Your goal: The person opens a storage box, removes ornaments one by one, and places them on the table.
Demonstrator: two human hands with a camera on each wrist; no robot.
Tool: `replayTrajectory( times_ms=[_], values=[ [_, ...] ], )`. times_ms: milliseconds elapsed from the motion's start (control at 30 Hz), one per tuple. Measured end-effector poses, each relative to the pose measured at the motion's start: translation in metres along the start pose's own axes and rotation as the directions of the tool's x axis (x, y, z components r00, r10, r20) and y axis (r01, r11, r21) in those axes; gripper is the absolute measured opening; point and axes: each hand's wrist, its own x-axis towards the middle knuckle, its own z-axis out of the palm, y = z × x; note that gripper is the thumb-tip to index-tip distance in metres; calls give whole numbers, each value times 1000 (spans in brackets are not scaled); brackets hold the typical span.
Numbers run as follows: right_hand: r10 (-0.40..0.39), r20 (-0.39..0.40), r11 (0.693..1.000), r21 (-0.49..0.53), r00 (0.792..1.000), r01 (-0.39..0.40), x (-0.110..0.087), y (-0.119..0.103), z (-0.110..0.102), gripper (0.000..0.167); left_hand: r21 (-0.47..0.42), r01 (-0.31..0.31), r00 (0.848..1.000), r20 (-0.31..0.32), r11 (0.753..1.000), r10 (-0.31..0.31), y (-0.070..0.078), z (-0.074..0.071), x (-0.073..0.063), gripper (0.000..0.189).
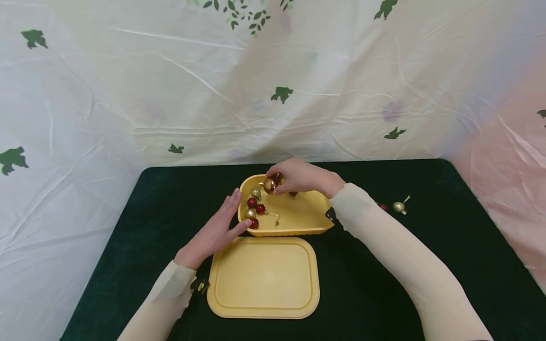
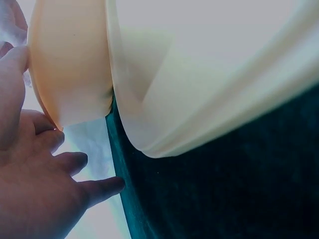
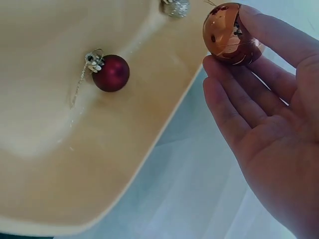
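Note:
My right hand (image 1: pixel 300 175) pinches a shiny copper-coloured Christmas bauble (image 3: pixel 229 37) between thumb and fingertips, above the far left part of a yellow plastic box (image 1: pixel 298 231). In the right wrist view the bauble is above the rim, and a dark red bauble (image 3: pixel 111 73) lies inside on the box floor. My left hand (image 1: pixel 215 232) rests at the box's left side, fingers stretched along the outer wall and thumb at the rim. Beside that thumb, red baubles (image 1: pixel 252 202) and gold baubles (image 1: pixel 250 213) sit along the left inside wall.
In front of the box a yellow lid (image 1: pixel 263 279) lies flat on the dark green tabletop (image 1: pixel 123 251). To the right, partly behind my right forearm, are a red bauble (image 1: pixel 383 207) and a glittery gold bauble (image 1: pixel 399 207). A printed cloth (image 1: pixel 204 113) hangs behind the table.

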Motion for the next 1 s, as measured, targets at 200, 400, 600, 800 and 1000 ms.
replayTrajectory(
  times_ms=[200,400,600,800,1000],
  values=[
    [-2,-25,1000,25,1000,2,-12,2,-4,49,-5,17,1000,10,1000,-17,0,1,0,89],
    [-35,-83,998,40,996,39,-28,4,-6,47,-9,2,1000,3,1000,-2,-2,2,-1,90],
    [-45,-125,998,44,991,51,-44,6,-5,46,-5,10,1000,-1,1000,-10,-3,3,-1,90],
    [-44,-166,994,94,985,61,-62,8,-3,48,-10,30,1000,3,1000,-30,-1,3,-1,88],
    [1,-216,991,134,976,28,-83,8,1,52,-10,19,1000,1,1000,-19,0,3,0,90]
  ],
)
